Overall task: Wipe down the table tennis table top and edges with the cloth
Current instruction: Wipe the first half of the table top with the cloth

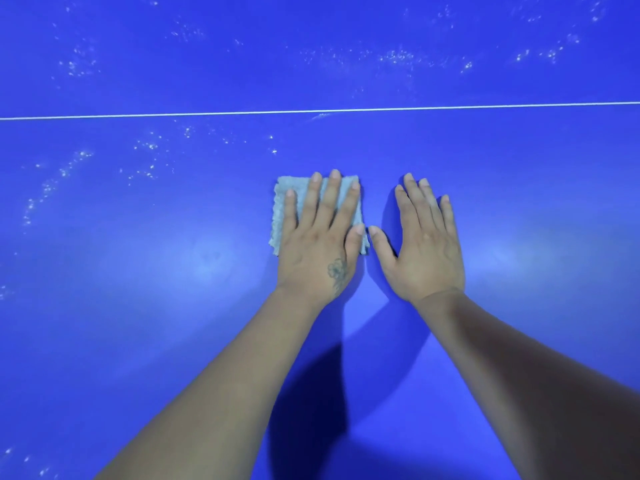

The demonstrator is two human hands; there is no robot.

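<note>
**Flat palm on the cloth, short of the white line**

Nearest us, our two bare forearms reach out over the blue table tennis table (138, 341), casting dark shadows on it between them. Beyond the wrists, our left hand (320, 237) lies palm down on the folded grey cloth (287, 206), fingers straight and slightly spread, pressing it flat against the table; we pinch nothing. Cloth edges show past the fingertips and on the hand's left side. Just beside the cloth, to its right, our right hand (424, 244) rests flat on the bare surface, fingers straight and close together, thumb angled toward the cloth and nearly meeting our left thumb. Farther than the cloth, pale speckles (149, 147) dot the table to its left. Beyond those, the thin white line (311, 111) crosses the table from side to side, and more speckles (394, 57) scatter past it.
</note>
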